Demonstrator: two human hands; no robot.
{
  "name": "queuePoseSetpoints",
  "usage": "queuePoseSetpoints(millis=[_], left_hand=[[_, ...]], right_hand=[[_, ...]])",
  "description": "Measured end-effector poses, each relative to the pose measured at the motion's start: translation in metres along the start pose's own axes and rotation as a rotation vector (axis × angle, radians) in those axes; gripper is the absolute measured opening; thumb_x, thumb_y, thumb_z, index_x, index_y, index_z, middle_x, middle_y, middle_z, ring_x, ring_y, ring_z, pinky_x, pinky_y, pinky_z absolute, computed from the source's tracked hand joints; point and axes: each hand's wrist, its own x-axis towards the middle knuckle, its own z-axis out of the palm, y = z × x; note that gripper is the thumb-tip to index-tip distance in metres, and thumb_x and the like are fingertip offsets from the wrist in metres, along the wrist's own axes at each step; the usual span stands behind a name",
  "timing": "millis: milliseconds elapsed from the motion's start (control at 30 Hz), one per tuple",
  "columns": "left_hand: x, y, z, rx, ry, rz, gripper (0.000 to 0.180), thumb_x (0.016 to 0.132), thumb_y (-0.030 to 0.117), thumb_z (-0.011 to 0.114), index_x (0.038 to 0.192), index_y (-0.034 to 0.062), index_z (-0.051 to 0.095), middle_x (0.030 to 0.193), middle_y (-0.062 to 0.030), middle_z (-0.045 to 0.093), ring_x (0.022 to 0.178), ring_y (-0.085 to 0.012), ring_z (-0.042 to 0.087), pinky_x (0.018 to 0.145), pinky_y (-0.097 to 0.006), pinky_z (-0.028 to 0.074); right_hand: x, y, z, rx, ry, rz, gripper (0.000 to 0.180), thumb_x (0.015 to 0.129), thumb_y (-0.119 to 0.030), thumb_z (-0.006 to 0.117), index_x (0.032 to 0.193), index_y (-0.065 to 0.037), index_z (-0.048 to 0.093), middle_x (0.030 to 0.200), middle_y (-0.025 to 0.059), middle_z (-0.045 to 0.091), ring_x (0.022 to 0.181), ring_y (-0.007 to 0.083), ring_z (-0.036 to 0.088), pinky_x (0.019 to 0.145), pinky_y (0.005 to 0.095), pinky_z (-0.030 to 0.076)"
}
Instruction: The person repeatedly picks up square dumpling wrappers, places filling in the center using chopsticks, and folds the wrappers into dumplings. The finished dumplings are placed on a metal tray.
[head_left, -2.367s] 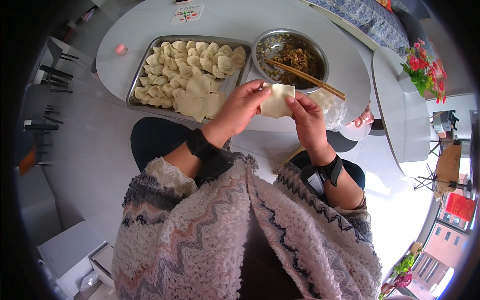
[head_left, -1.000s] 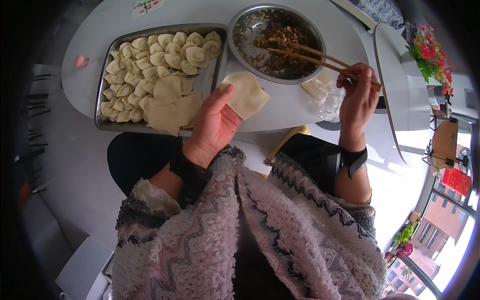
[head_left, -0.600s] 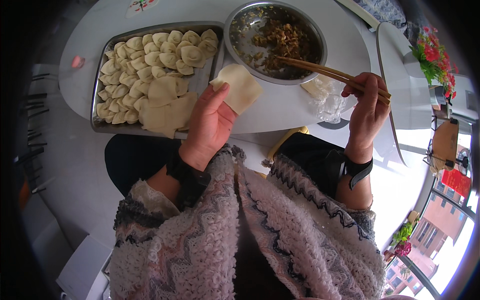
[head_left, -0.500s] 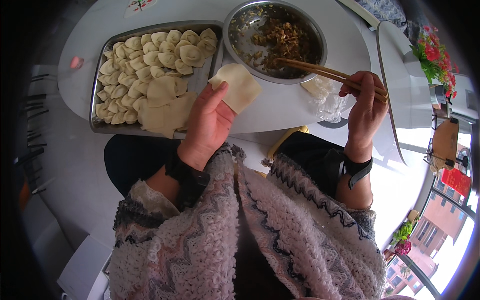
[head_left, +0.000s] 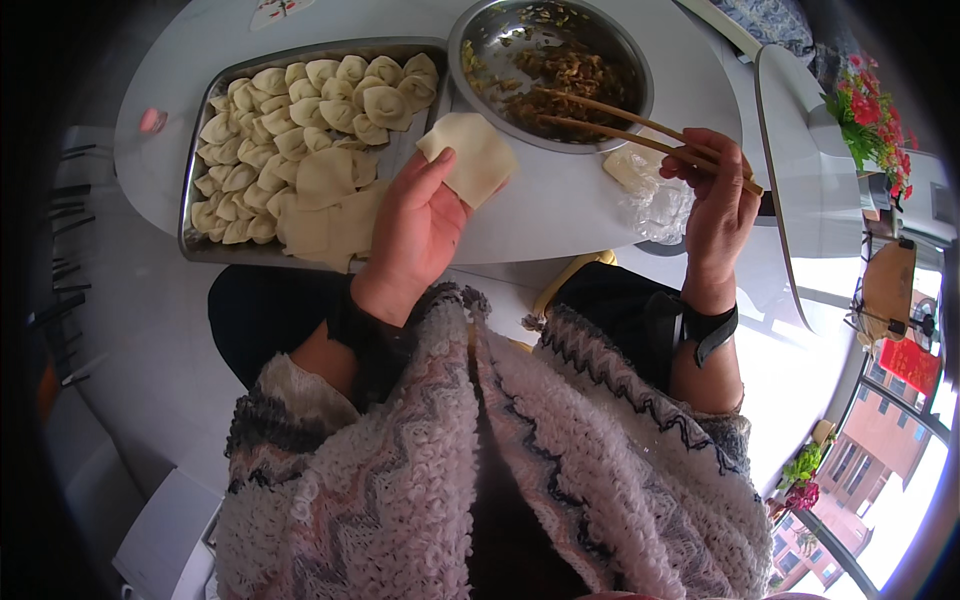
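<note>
A square dough wrapper (head_left: 474,160) lies across the fingers of my left hand (head_left: 417,225), its near edge pinned under the thumb. My right hand (head_left: 717,205) grips a pair of wooden chopsticks (head_left: 655,138). Their tips are spread apart and rest in the brown minced filling (head_left: 572,85) inside a steel bowl (head_left: 648,75). Left of the bowl stands a rectangular metal tray (head_left: 185,225) with rows of folded dumplings (head_left: 290,118). Several loose wrappers (head_left: 325,215) are stacked at the tray's near right part, just beside my left hand.
Next to the bowl, a clear plastic bag (head_left: 662,200) with pale wrappers lies on the white oval table (head_left: 560,215). A small pink object (head_left: 152,120) sits near the table's left edge. Red flowers (head_left: 872,115) stand at the far right.
The chopsticks' tips have spread apart within the filling, and my right hand has shifted slightly left. The wrapper in my left hand has tilted and moved up a little.
</note>
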Motion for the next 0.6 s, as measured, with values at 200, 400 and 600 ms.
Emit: queuePoseSetpoints(millis=[200, 400, 600], left_hand=[[0.004, 0.003, -0.001, 0.005, 0.005, 0.010, 0.037, 0.094, 0.012, 0.043, 0.130, 0.0004, 0.040, 0.129, -0.0123, 0.049, 0.119, -0.0260, 0.049, 0.102, -0.044, 0.040], [0.004, 0.004, -0.004, -0.003, 0.023, 0.019, 0.036, 0.094, 0.012, 0.043, 0.128, 0.0000, 0.042, 0.127, -0.0125, 0.051, 0.118, -0.0259, 0.049, 0.102, -0.043, 0.041], [0.004, -0.001, -0.006, -0.003, 0.011, 0.013, 0.035, 0.093, 0.011, 0.044, 0.126, -0.0002, 0.044, 0.126, -0.0130, 0.052, 0.118, -0.0263, 0.050, 0.102, -0.044, 0.041]], right_hand=[[-0.001, 0.004, 0.005, 0.031, -0.014, 0.055, 0.041, 0.100, -0.027, 0.037, 0.091, 0.006, 0.060, 0.078, 0.0138, 0.064, 0.066, 0.0175, 0.065, 0.066, 0.0267, 0.055], [0.004, 0.003, -0.005, 0.046, 0.070, 0.016, 0.033, 0.099, -0.022, 0.041, 0.089, 0.005, 0.058, 0.075, 0.0118, 0.062, 0.063, 0.0168, 0.063, 0.062, 0.0252, 0.053], [0.004, 0.016, 0.014, 0.152, 0.069, -0.024, 0.027, 0.097, -0.021, 0.047, 0.094, 0.004, 0.057, 0.080, 0.0089, 0.061, 0.072, 0.0157, 0.062, 0.070, 0.0254, 0.051]])
